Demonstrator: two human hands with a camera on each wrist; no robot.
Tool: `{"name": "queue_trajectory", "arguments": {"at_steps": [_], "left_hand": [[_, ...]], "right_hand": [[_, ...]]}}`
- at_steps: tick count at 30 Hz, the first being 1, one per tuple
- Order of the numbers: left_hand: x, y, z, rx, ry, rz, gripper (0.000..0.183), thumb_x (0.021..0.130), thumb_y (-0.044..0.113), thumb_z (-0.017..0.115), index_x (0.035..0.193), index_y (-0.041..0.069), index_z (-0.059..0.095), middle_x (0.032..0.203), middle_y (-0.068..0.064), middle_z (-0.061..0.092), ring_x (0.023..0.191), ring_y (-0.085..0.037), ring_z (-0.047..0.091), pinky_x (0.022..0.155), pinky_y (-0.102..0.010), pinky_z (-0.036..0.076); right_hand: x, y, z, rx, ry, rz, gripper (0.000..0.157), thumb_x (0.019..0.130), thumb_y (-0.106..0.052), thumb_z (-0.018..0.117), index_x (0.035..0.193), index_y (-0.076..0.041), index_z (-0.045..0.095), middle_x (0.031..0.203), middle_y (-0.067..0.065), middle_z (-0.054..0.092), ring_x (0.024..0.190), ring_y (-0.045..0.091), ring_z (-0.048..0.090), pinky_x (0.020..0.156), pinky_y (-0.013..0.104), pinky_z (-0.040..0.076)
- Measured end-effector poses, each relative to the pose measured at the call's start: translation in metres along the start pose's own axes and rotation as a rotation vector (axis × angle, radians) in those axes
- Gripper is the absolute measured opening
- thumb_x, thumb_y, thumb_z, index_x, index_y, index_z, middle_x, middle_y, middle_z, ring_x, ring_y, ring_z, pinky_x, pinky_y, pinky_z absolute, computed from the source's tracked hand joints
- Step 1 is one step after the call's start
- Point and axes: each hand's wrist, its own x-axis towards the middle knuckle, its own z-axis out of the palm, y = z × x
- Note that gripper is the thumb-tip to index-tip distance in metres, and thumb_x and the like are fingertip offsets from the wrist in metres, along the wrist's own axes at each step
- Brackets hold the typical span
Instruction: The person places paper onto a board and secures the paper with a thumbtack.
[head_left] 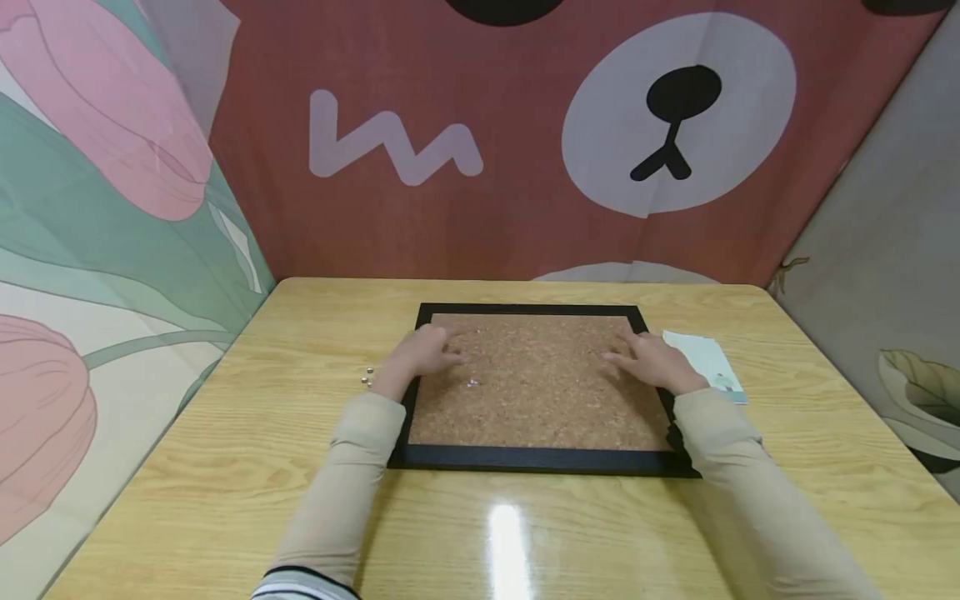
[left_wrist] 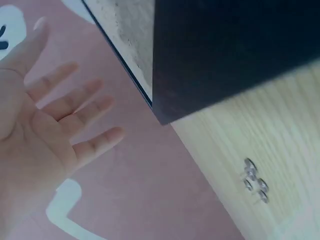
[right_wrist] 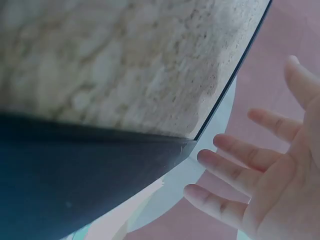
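A cork board in a black frame lies flat on the table in the head view. Above its left side my left hand hovers with nothing in it; in the left wrist view its fingers are spread and fairly straight. My right hand is over the right side of the frame, also holding nothing, its fingers loosely extended in the right wrist view. Whether either hand touches the board is hard to tell. Several small metal pins sit on the table left of the board. Small shiny bits show on the cork.
A pale sheet or card lies to the right of the board, beside my right hand. A small dark object is at the frame's right edge. The wooden table ends at a red printed cloth.
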Motion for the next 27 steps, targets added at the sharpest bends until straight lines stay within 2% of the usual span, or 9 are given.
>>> {"name": "queue_trajectory", "arguments": {"at_steps": [2,4,8,13,16,20,27], "left_hand": [[-0.003,-0.004,0.000,-0.009,0.002,0.002,0.056,0.085,0.028,0.062,0.132,0.004,0.043,0.113,-0.016,0.057,0.080,-0.022,0.057,0.080,-0.040,0.044],[-0.006,-0.007,-0.001,-0.008,-0.002,-0.003,0.056,0.084,0.027,0.063,0.132,0.003,0.043,0.123,-0.015,0.051,0.090,-0.024,0.056,0.085,-0.041,0.042],[-0.010,-0.013,-0.002,-0.009,-0.030,-0.038,0.058,0.084,0.025,0.064,0.132,0.003,0.042,0.126,-0.017,0.048,0.106,-0.029,0.050,0.089,-0.042,0.038],[-0.014,-0.020,-0.002,0.001,-0.054,-0.097,0.059,0.084,0.029,0.063,0.134,0.007,0.041,0.119,-0.019,0.049,0.104,-0.030,0.049,0.083,-0.042,0.041],[-0.015,-0.025,-0.001,-0.001,-0.061,-0.104,0.061,0.083,0.029,0.063,0.136,0.009,0.039,0.124,-0.022,0.045,0.110,-0.033,0.044,0.085,-0.045,0.039],[-0.018,-0.033,0.001,-0.020,-0.060,-0.110,0.067,0.081,0.030,0.065,0.138,0.012,0.036,0.134,-0.026,0.034,0.122,-0.039,0.031,0.091,-0.052,0.033],[-0.022,-0.044,0.003,-0.068,-0.054,-0.141,0.074,0.078,0.031,0.068,0.140,0.013,0.031,0.132,-0.026,0.034,0.120,-0.039,0.034,0.090,-0.051,0.035]], "right_hand": [[-0.001,0.002,-0.001,0.012,-0.003,0.006,0.063,0.092,-0.037,0.047,0.136,0.004,0.031,0.120,0.031,0.046,0.110,0.046,0.040,0.078,0.056,0.039],[-0.003,0.004,-0.002,0.021,-0.008,0.014,0.062,0.092,-0.037,0.047,0.136,0.004,0.031,0.120,0.030,0.046,0.111,0.047,0.038,0.079,0.056,0.038],[-0.006,0.009,-0.004,0.037,-0.025,0.035,0.064,0.092,-0.037,0.048,0.136,0.005,0.030,0.123,0.031,0.043,0.112,0.047,0.037,0.080,0.056,0.038],[-0.008,0.013,-0.006,0.028,-0.035,0.042,0.065,0.091,-0.038,0.048,0.134,0.007,0.031,0.124,0.033,0.041,0.110,0.047,0.040,0.079,0.055,0.039],[-0.010,0.015,-0.006,0.014,-0.037,0.046,0.065,0.091,-0.039,0.048,0.133,0.009,0.033,0.124,0.034,0.040,0.111,0.048,0.038,0.081,0.056,0.038],[-0.014,0.018,-0.008,0.006,-0.044,0.052,0.066,0.091,-0.040,0.048,0.132,0.010,0.033,0.126,0.035,0.038,0.114,0.049,0.034,0.085,0.058,0.034],[-0.024,0.033,-0.010,0.016,-0.024,0.035,0.070,0.089,-0.041,0.051,0.128,0.014,0.035,0.123,0.037,0.039,0.105,0.047,0.045,0.084,0.056,0.036]]}}
